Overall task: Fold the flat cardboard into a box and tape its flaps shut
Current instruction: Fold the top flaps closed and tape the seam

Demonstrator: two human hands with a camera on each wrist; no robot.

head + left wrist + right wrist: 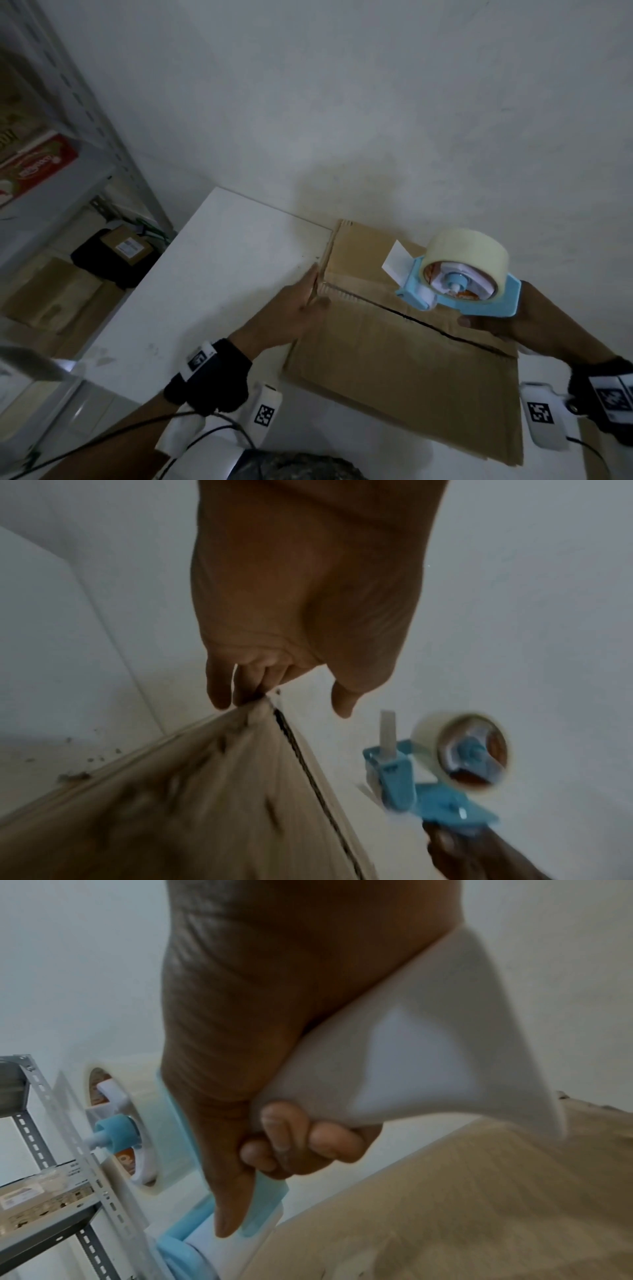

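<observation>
A brown cardboard box [394, 370] lies on the white table [222, 274] with its top flaps folded down. A dark seam [428, 329] runs across it from left to right. My left hand [298, 308] rests with straight fingers [219, 693] against the box's left end at the seam, thumb held apart. My right hand [496, 325] grips the handle of a blue tape dispenser [459, 284] carrying a roll of clear tape [466, 253]. It hovers just above the seam near the middle, with a loose tape end [397, 260] sticking up. In the right wrist view my fingers [284, 1139] curl round the white handle [394, 1069].
The table's back edge and the box meet a white wall [342, 102]. A grey metal shelf rack [102, 137] with printed cartons stands at the left. Brown boxes [51, 294] and a dark bag [116, 253] sit on the floor below it. Bare tabletop lies left of the box.
</observation>
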